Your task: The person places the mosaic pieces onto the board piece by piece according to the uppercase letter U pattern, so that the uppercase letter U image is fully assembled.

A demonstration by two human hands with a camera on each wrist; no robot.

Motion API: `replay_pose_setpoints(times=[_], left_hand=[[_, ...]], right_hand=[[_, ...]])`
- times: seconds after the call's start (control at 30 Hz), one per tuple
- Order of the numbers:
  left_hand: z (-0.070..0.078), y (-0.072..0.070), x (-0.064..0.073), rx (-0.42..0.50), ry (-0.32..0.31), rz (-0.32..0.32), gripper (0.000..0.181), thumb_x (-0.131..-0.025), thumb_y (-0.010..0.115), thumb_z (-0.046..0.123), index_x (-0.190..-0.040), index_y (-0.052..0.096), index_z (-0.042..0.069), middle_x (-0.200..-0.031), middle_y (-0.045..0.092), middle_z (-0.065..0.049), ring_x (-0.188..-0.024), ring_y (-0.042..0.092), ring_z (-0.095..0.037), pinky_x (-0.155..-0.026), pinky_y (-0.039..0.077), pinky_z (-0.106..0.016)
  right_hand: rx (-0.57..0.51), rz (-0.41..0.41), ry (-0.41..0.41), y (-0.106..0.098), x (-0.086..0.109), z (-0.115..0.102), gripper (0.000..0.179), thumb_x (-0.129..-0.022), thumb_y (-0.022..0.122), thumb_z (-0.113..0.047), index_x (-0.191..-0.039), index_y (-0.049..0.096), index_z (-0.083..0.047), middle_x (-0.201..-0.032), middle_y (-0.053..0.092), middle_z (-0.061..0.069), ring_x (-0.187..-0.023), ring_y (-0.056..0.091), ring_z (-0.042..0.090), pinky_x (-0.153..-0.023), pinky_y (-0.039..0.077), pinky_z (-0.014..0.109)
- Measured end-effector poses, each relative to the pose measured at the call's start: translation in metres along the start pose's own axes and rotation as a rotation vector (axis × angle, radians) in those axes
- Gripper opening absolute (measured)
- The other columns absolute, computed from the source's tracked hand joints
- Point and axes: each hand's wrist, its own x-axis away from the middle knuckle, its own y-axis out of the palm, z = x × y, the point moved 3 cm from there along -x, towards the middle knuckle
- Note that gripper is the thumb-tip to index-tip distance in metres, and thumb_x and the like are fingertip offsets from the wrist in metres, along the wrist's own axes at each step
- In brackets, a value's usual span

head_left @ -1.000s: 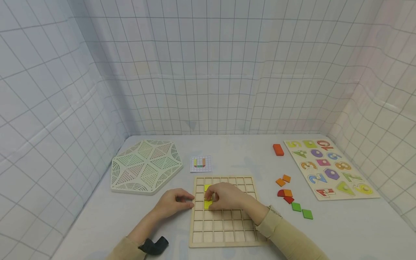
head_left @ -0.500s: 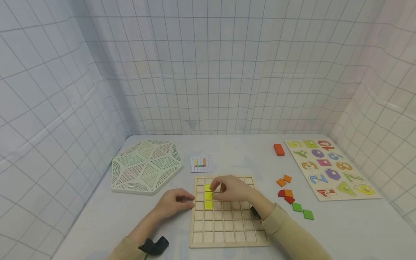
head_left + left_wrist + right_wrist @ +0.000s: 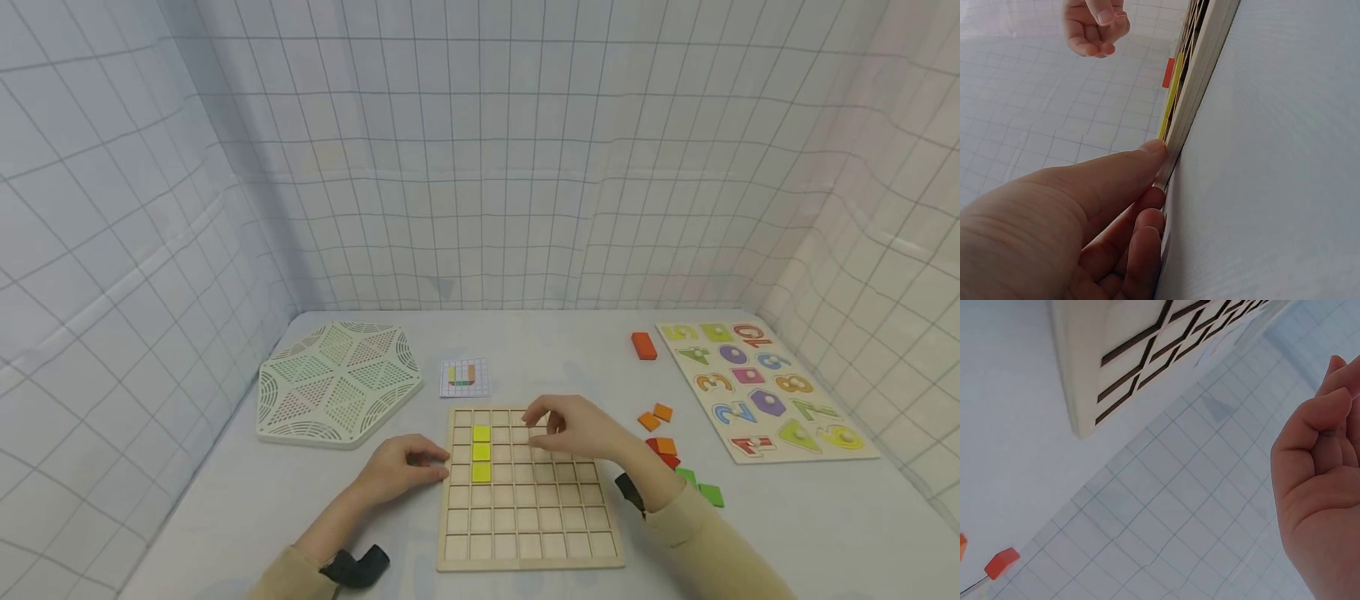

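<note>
A pale wooden grid board [image 3: 529, 569] lies on the table. Three yellow square tiles [image 3: 482, 452] sit in a column of its cells, in the second column from the left. My left hand [image 3: 402, 469] rests with thumb and fingertips against the board's left edge; the left wrist view shows the thumb tip [image 3: 1155, 147] right at the rim. Over the board's upper right part hovers my right hand [image 3: 577, 429], fingers loosely bent with nothing between them. In the right wrist view the same hand [image 3: 1322, 469] is partly cut off by the frame.
Orange tiles [image 3: 649, 422], red pieces [image 3: 670, 460] and green tiles [image 3: 711, 496] lie right of the board, partly behind my right forearm. Farther out are a number puzzle [image 3: 765, 392], a red block [image 3: 643, 346], a pattern card [image 3: 464, 378] and a hexagonal perforated panel [image 3: 339, 383].
My right hand has let go of the yellow tile in the column and moved right across the board, uncovering all three tiles. My left hand has stayed at the edge.
</note>
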Motion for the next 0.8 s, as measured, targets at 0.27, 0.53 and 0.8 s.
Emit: replay_pose_setpoints(times=[0.27,0.53,0.8], left_hand=[[-0.002,0.001,-0.001,-0.005,-0.004,-0.006,0.022,-0.077,0.077,0.030,-0.095,0.072,0.018,-0.080,0.059,0.008,-0.072,0.052,-0.013,-0.064,0.041,-0.025],[0.000,0.000,-0.001,0.004,-0.014,-0.004,0.022,-0.076,0.077,0.030,-0.094,0.072,0.017,-0.080,0.060,0.007,-0.072,0.051,-0.014,-0.064,0.041,-0.025],[-0.001,0.000,-0.001,0.002,0.002,-0.007,0.022,-0.077,0.077,0.030,-0.094,0.072,0.018,-0.079,0.059,0.007,-0.072,0.052,-0.013,-0.064,0.041,-0.025]], right_hand=[[-0.041,0.087,-0.008,-0.026,0.029,0.013,0.027,-0.085,0.070,-0.027,-0.108,0.062,-0.016,-0.100,0.064,0.003,-0.072,0.056,0.009,-0.067,0.046,0.027],[-0.072,0.151,0.005,-0.043,0.053,0.025,0.026,-0.085,0.071,-0.025,-0.108,0.060,-0.019,-0.101,0.063,0.005,-0.070,0.057,0.010,-0.064,0.047,0.027],[-0.067,0.217,0.042,-0.047,0.070,0.042,0.026,-0.085,0.070,-0.021,-0.109,0.061,-0.016,-0.100,0.064,0.008,-0.066,0.055,0.011,-0.055,0.045,0.026]])
